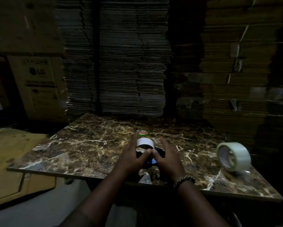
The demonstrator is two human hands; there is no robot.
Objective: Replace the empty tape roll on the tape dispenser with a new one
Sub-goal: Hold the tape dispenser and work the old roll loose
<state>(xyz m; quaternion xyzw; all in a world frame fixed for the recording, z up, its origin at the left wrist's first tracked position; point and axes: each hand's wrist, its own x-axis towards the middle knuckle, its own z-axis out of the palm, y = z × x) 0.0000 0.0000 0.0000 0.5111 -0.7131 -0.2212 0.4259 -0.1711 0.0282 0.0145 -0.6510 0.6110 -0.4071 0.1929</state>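
Nearest, two bare forearms reaching in from the bottom edge, a beaded bracelet [184, 180] on the right wrist. Beyond them, the near edge of a dark marble-patterned counter [81, 145] with pale veins.

Over the counter's middle, both hands close together. Left hand [132, 158] cupped against the left side of an empty tape roll [144, 142], a white cardboard core standing on edge, fingers stretched along its far-left side and thumb coming across its near side. Right hand [167, 158] just right of the core, fingers spread and raised, thumb tip meeting the left thumb tip at the core's near edge. Grip on the left partly closed around the core; grip on the right spread, with only the thumb near it. Under and between the hands, the tape dispenser [153, 158], dark with a blue patch, mostly hidden; cannot tell how the core sits on it.

Well to the right, near the counter's right edge, a new tape roll [233, 156], clear and full, standing tilted on edge, apart from both hands.

Just past the core, a small oval sticker [144, 133], green and red, flat on the counter.

Farther back, tall stacks of flattened cardboard [117, 63]; far left, a cardboard box [39, 82] printed LG.
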